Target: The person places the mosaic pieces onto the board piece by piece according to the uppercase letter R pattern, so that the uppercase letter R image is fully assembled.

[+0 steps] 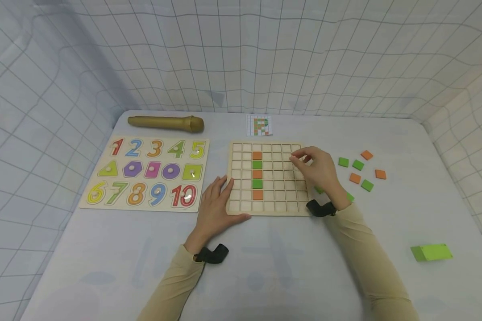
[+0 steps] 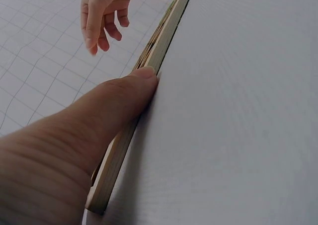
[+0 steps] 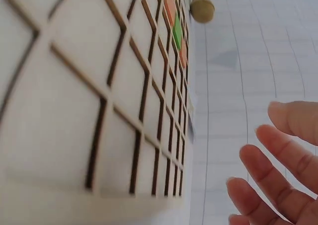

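A wooden grid board (image 1: 281,214) lies flat on the table. In its third column from the left, orange tiles (image 1: 257,155) and green tiles (image 1: 257,183) alternate. My left hand (image 1: 213,211) rests at the board's near left corner, its fingers fairly straight over the left edge. The left thumb (image 2: 119,93) lies against the board's near edge. Above the right side of the board hovers my right hand (image 1: 319,169). In the right wrist view, its fingers (image 3: 268,160) are loosely bent and apart, with nothing between them.
Several loose green tiles (image 1: 358,165) and orange tiles (image 1: 380,174) lie right of the board. A number-and-shape puzzle (image 1: 144,176) is on the left, a gold microphone (image 1: 164,123) behind it. Behind the board lies a small pattern card (image 1: 259,125). A green block (image 1: 431,252) stands near right.
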Demonstrator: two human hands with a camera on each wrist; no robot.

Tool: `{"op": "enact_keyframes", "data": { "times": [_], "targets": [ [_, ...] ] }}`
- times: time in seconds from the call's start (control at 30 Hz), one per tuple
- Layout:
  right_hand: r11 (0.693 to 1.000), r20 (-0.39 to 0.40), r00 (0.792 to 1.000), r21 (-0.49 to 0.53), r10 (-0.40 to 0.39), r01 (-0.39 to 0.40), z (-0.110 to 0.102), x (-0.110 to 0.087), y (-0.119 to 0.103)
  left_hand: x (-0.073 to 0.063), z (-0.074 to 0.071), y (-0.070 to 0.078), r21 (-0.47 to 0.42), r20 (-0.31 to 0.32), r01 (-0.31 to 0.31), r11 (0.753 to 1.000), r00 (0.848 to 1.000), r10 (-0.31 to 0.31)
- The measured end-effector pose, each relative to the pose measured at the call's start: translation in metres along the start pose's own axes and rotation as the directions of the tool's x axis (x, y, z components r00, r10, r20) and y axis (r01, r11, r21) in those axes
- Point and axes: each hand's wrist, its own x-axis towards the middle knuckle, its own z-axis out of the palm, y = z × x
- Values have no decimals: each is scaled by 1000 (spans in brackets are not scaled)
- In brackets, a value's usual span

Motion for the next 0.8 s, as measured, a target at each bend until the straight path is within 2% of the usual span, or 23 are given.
{"op": "enact_keyframes", "data": {
  "times": [0.17, 0.4, 0.67, 0.8],
  "targets": [
    [999, -157, 987, -26, 23, -27, -14, 1, 16, 0, 0, 0, 1, 2, 2, 1000, 1000, -2],
    [993, -325, 941, -25, 99, -113, -31, -2, 34, 0, 1, 0, 0, 11, 16, 1000, 1000, -16],
    [974, -407, 896, -59, 175, -217, -48, -9, 50, 0, -1, 1, -1, 17, 19, 1000, 1000, -19],
    [949, -370, 894, -86, 251, -302, -53, -13, 55, 0, -1, 1, 5, 20, 17, 1000, 1000, -17]
  ]
}}
